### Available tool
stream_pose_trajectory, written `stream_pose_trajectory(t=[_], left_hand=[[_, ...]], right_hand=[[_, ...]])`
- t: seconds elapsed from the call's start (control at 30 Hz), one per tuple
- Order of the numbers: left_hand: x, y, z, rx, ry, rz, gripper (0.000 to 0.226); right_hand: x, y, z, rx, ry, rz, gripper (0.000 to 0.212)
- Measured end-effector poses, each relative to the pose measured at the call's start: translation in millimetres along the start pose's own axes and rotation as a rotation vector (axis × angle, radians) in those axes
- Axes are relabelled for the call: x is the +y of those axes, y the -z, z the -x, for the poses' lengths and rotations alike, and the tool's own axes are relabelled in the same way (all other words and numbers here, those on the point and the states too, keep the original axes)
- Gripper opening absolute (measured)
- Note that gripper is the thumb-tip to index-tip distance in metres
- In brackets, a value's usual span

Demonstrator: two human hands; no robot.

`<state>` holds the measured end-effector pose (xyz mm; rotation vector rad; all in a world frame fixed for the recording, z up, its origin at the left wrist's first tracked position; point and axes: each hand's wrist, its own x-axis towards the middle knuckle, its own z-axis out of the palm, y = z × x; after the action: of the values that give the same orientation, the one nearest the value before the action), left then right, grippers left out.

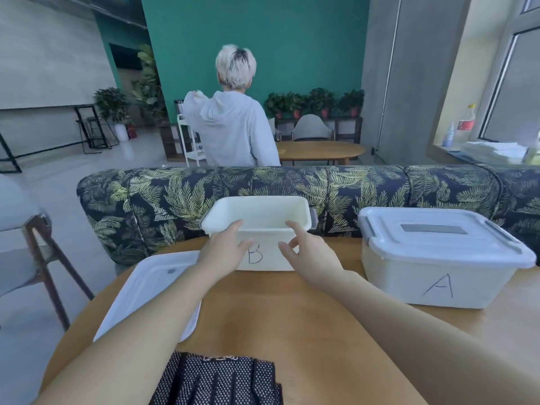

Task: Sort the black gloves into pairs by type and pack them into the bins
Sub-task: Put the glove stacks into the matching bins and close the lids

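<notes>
While bin B [263, 252] stands lidless at the table's far edge, it is touched at its near rim by the left hand [225, 247] and right hand [306, 249], fingers loosely spread, nothing gripped; the dotted black gloves [216, 378] lie unpacked nearest the person, so reaching back for them is judged next, while bin A [438, 276] is lidded

The gloves [217, 381] run off the bottom edge, so their count and type cannot be told. The left hand [223, 248] covers part of bin B's [257, 213] front wall. Bin A's [438, 285] closed lid [438, 232] hides its contents. The sofa [175, 197] hides the desk's [277, 311] far edge.
</notes>
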<state>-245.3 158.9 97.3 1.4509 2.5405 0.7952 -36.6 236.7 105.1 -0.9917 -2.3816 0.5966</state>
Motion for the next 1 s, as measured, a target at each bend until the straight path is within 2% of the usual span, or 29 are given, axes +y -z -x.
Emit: stream_pose_trajectory(t=[0.17, 0.3, 0.47, 0.77, 1.0], left_hand=[[-7.0, -1.1, -17.4, -0.037, -0.003, -0.016, 0.056], [-7.2, -3.7, -19.1, 0.015, -0.036, 0.038, 0.027], [-8.1, 4.7, 0.1, 0.018, -0.047, 0.101, 0.023], [7.0, 26.2, 79.2, -0.112, -0.077, 0.090, 0.016], [33.1, 30.8, 143.6, -0.142, -0.106, 0.057, 0.032]], right_hand=[[5.3, -13.6, -29.9, -0.081, -0.156, 0.034, 0.058], [9.4, -17.0, -36.9, -0.080, -0.209, 0.023, 0.051], [5.3, -8.4, -14.1, -0.059, -0.180, 0.074, 0.042], [-5.5, 21.6, 72.7, -0.081, -0.177, 0.076, 0.031], [-7.5, 48.9, 148.0, -0.054, -0.211, 0.022, 0.028]])
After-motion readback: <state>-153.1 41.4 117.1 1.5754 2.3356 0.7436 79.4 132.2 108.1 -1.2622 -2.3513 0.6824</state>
